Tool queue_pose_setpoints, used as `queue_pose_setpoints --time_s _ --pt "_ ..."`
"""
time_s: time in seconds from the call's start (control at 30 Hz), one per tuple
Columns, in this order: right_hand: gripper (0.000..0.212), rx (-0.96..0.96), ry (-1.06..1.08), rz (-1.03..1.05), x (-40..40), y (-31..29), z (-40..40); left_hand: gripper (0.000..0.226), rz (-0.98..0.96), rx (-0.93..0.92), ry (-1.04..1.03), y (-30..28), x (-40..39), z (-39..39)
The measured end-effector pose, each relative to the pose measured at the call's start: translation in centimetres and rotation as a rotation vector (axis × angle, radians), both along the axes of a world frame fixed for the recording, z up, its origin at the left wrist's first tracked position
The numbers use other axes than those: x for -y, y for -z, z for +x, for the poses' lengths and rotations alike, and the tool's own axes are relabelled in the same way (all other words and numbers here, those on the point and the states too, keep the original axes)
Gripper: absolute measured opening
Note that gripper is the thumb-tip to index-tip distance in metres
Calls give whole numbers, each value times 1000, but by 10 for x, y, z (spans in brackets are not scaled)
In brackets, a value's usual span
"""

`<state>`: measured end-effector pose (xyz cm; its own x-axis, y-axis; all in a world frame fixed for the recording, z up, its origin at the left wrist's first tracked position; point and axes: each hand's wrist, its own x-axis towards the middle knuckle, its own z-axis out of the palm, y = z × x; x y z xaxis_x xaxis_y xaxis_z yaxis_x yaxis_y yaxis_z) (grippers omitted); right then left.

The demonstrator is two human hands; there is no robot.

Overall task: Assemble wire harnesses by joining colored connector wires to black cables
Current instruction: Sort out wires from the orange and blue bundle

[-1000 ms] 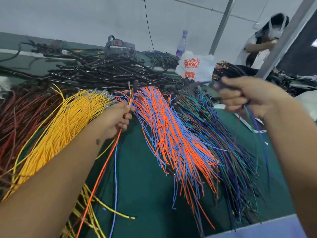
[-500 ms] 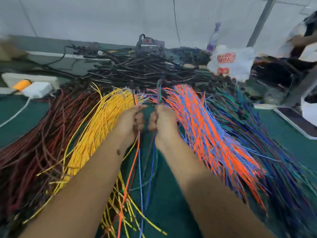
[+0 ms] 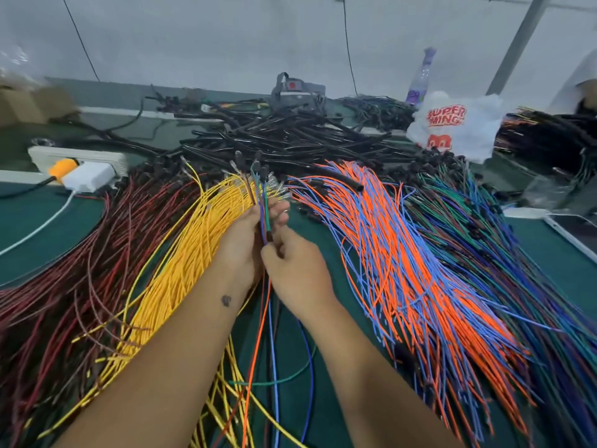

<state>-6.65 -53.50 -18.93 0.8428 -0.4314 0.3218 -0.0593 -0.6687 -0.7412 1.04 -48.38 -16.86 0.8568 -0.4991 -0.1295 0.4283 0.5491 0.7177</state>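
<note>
A small bundle of colored wires [image 3: 264, 218], green, blue, purple and orange among them, stands near upright above the green table, its connector tips pointing up and away, its tails trailing down toward the viewer. Left of it fans the yellow wire pile [image 3: 181, 266], and beyond that the dark red wire pile [image 3: 74, 270]. To the right spreads the orange and blue wire pile [image 3: 407, 253], then the green and blue wire pile [image 3: 504, 240]. Behind them all, the black cables [image 3: 290, 137] lie heaped; their ends are perhaps plugs, too blurred to tell.
</note>
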Motion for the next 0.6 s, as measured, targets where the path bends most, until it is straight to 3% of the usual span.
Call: queue_pose_setpoints --time_s 0.1,0.23,0.3,0.43,0.53,0.6 --pt "25 -36 4 -63 -5 -2 -1 34 -72 -83 19 -3 -7 3" --pt "34 151 143 706 6 -13 14 27 -9 -34 131 -5 -19 2" --pt "31 215 128 877 17 -12 20 24 109 57 224 -5 -19 -3" --pt "28 379 85 901 30 -9 20 19 368 328 363 0 -9 -18" --pt "28 387 95 804 37 -7 13 25 417 406 363 0 -9 -22" --pt "26 400 69 869 37 -7 9 25 444 450 376 -2 -12 -23"
